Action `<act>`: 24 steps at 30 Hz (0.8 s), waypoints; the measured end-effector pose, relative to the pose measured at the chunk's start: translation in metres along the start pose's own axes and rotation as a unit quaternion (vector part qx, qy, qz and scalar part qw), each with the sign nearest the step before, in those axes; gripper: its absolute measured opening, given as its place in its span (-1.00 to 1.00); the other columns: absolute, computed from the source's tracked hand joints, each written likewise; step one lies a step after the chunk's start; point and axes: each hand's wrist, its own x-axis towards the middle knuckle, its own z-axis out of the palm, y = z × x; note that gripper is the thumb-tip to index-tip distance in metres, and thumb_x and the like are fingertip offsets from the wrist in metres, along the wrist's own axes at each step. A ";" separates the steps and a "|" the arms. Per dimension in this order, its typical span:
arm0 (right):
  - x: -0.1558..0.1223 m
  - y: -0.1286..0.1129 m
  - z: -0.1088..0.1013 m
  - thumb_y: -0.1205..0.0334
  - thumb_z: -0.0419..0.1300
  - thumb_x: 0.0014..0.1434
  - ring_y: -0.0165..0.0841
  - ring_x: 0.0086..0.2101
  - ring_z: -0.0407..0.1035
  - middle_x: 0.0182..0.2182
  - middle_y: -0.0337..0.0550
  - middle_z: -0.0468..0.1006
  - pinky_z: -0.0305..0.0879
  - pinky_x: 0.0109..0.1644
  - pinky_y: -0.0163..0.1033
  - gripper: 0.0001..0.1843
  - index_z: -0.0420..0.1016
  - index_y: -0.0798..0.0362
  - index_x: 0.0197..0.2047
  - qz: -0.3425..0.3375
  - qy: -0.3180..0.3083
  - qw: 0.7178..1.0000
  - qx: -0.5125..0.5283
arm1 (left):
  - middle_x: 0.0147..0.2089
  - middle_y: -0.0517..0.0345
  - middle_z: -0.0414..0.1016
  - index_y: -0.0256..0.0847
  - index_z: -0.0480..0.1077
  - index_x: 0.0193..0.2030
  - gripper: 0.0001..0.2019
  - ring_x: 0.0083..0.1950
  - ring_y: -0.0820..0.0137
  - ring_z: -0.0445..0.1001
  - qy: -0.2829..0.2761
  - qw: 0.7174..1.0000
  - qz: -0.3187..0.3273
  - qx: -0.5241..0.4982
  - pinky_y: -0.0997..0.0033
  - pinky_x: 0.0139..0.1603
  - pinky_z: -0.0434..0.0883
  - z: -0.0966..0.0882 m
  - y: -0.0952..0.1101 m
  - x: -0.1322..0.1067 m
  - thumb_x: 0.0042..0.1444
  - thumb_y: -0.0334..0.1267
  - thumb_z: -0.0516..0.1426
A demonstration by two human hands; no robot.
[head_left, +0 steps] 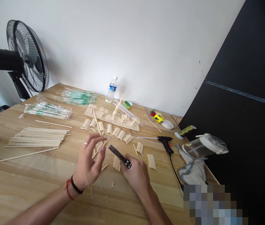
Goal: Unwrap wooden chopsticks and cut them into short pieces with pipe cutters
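My left hand (89, 162) is raised over the middle of the table, its thumb and index finger curved apart. A wooden stick (96, 122) slants up from behind its fingers and looks held there; the grip itself is hidden. My right hand (137, 175) is closed around a dark metal tool (118, 154) with a pivot, which resembles pliers and points toward my left fingers. Under that tool lies a small panel of short sticks (116, 163). Several more panels (116, 132) are spread beyond my hands, before a long stick-built base (104, 116) bearing an upright stack (117, 108).
Loose sticks (38, 137) and wrapped stick bundles (48, 110) lie at left, near a fan (28, 57). A water bottle (111, 90) stands by the wall. At right are a glue gun (166, 143) with a cable, a thread spool (186, 132) and a clear container (204, 146).
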 end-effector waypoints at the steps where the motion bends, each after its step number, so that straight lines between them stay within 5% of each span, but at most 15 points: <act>1: 0.000 0.002 -0.001 0.28 0.22 0.20 -0.31 -0.52 0.40 -0.57 -0.21 0.56 0.07 -0.40 -0.28 -0.82 0.50 0.01 -0.45 0.004 0.010 0.999 0.036 | 0.04 -0.01 0.43 -0.16 0.42 0.06 -0.81 0.07 0.23 0.44 0.013 1.000 -0.010 -0.006 0.20 0.08 0.41 -0.002 -0.002 0.004 0.40 -0.34 0.03; 3: 0.000 0.006 -0.002 0.12 0.19 0.28 -0.33 -0.55 0.33 -0.60 -0.23 0.49 0.12 -0.42 -0.28 -0.74 0.55 0.03 -0.39 0.013 0.025 0.989 0.147 | -0.04 0.04 0.45 -0.17 0.42 -0.04 -0.86 -0.04 0.29 0.45 0.000 0.999 -0.023 -0.025 0.27 -0.01 0.41 -0.002 -0.004 0.008 0.39 -0.35 0.05; 8: -0.002 0.008 -0.004 -0.15 0.20 0.32 -0.36 -0.59 0.27 -0.65 -0.33 0.33 0.20 -0.46 -0.27 -0.55 0.62 0.11 -0.12 0.058 -0.006 0.918 0.393 | -0.22 0.12 0.43 -0.19 0.39 -0.20 -0.86 -0.21 0.38 0.43 -0.178 0.978 -0.024 -0.103 0.38 -0.15 0.41 0.016 -0.002 -0.006 0.30 -0.47 0.05; 18: 0.000 0.013 0.004 -0.07 0.32 0.27 -0.40 -0.55 0.31 -0.60 -0.32 0.40 0.22 -0.43 -0.29 -0.67 0.66 0.04 -0.17 0.073 -0.017 0.866 0.494 | -0.22 0.14 0.45 -0.18 0.39 -0.25 -0.81 -0.24 0.40 0.41 -0.313 0.942 -0.024 -0.119 0.42 -0.17 0.38 0.017 0.008 -0.013 0.15 -0.55 0.07; 21: 0.002 0.014 0.004 -0.05 0.35 0.25 -0.41 -0.54 0.32 -0.60 -0.32 0.42 0.24 -0.41 -0.28 -0.69 0.64 0.05 -0.27 0.083 0.005 0.848 0.523 | -0.16 0.09 0.49 -0.18 0.42 -0.16 -0.81 -0.24 0.40 0.44 -0.343 0.933 -0.002 -0.112 0.42 -0.19 0.38 0.014 0.005 -0.009 0.21 -0.50 0.05; 24: 0.006 0.017 0.003 -0.04 0.38 0.23 -0.41 -0.55 0.31 -0.62 -0.32 0.42 0.24 -0.38 -0.27 -0.69 0.61 0.05 -0.31 0.101 0.049 0.827 0.551 | -0.31 0.14 0.50 -0.19 0.39 -0.06 -0.84 -0.40 0.39 0.41 -0.340 0.939 -0.035 -0.029 0.41 -0.35 0.31 0.010 -0.004 -0.001 0.29 -0.36 0.03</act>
